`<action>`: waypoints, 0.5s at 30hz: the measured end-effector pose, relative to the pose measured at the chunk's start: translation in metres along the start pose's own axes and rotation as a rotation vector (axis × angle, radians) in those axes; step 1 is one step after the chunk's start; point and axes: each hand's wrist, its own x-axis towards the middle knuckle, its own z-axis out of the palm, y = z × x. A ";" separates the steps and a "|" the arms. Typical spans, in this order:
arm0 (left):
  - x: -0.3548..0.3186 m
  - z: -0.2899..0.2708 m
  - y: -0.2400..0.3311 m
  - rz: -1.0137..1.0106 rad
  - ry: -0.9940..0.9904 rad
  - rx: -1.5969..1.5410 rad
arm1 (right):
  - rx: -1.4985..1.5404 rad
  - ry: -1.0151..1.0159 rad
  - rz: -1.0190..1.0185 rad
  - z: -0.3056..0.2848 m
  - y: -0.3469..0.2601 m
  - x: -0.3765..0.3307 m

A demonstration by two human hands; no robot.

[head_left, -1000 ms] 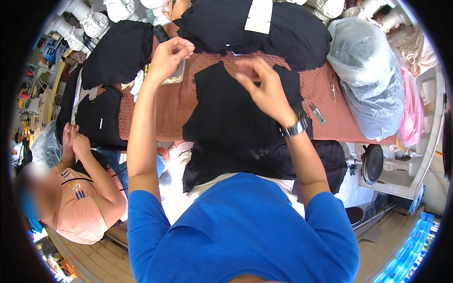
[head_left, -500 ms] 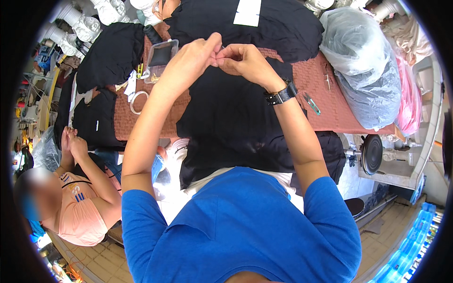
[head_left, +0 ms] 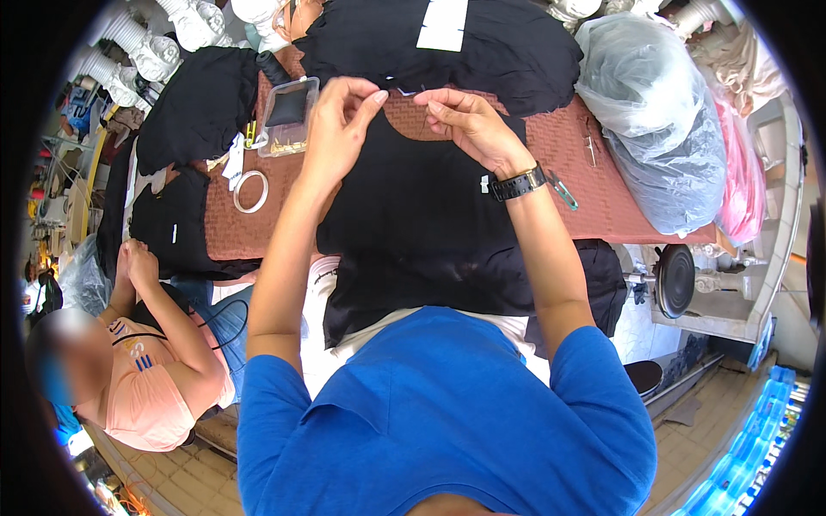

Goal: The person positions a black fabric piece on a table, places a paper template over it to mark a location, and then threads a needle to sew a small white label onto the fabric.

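Both hands raised over the black garment (head_left: 413, 224), which lies spread on the reddish-brown bench (head_left: 619, 172) in the centre of the frame, its lower edge hanging off toward the person. Left hand (head_left: 340, 125), upper centre-left: fingers pinched narrow, thumb to forefinger, on something too small to make out, maybe a thread or a pin, can't tell. Right hand (head_left: 469, 129), just right of it: fingers also nearly closed, tips aimed at the left hand's, a small gap between the two hands; whether it grips anything can't be told. Black wristwatch (head_left: 519, 183) on the right wrist. Doing this well, by my judgement: keep both pinches tight and low over the cloth, so a dropped bit lands on black fabric within reach. Clear tray (head_left: 288, 116) with small brass-coloured bits and a tape ring (head_left: 250, 191) sit left of the hands, scissors-like tool (head_left: 564, 191) right of the watch. Another person in an orange top (head_left: 151, 387) sits lower left, apart.
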 end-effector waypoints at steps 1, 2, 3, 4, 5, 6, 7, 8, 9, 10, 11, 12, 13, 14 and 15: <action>-0.006 0.005 -0.014 -0.084 -0.042 -0.152 | 0.012 -0.006 -0.018 0.000 0.001 0.000; -0.012 0.012 -0.017 -0.103 -0.072 -0.170 | -0.032 0.021 -0.045 0.001 0.001 -0.001; -0.017 0.020 -0.016 -0.129 -0.098 -0.206 | -0.076 0.048 -0.073 0.004 0.002 -0.002; -0.021 0.028 -0.010 -0.107 -0.105 -0.212 | -0.122 0.077 -0.099 0.007 0.001 -0.004; -0.024 0.033 -0.002 -0.085 -0.110 -0.217 | -0.131 0.095 -0.103 0.012 0.000 -0.006; -0.025 0.038 0.003 -0.092 -0.107 -0.227 | -0.140 0.113 -0.106 0.017 -0.003 -0.009; -0.025 0.040 0.003 -0.110 -0.123 -0.222 | -0.148 0.130 -0.113 0.019 -0.004 -0.010; -0.024 0.042 0.002 -0.128 -0.138 -0.216 | -0.167 0.142 -0.130 0.020 -0.004 -0.011; -0.023 0.044 0.001 -0.147 -0.154 -0.210 | -0.186 0.154 -0.146 0.020 -0.002 -0.011; -0.023 0.045 -0.002 -0.163 -0.165 -0.212 | -0.206 0.168 -0.164 0.019 -0.001 -0.012; -0.022 0.046 -0.004 -0.180 -0.177 -0.215 | -0.210 0.182 -0.149 0.017 -0.001 -0.012; -0.022 0.046 -0.005 -0.196 -0.188 -0.217 | -0.214 0.196 -0.133 0.014 -0.002 -0.012; -0.022 0.046 -0.006 -0.214 -0.199 -0.219 | -0.217 0.211 -0.117 0.013 -0.002 -0.013; -0.022 0.045 -0.007 -0.231 -0.211 -0.220 | -0.231 0.225 -0.122 0.012 -0.002 -0.014; -0.022 0.045 -0.008 -0.249 -0.222 -0.222 | -0.245 0.240 -0.128 0.012 -0.002 -0.015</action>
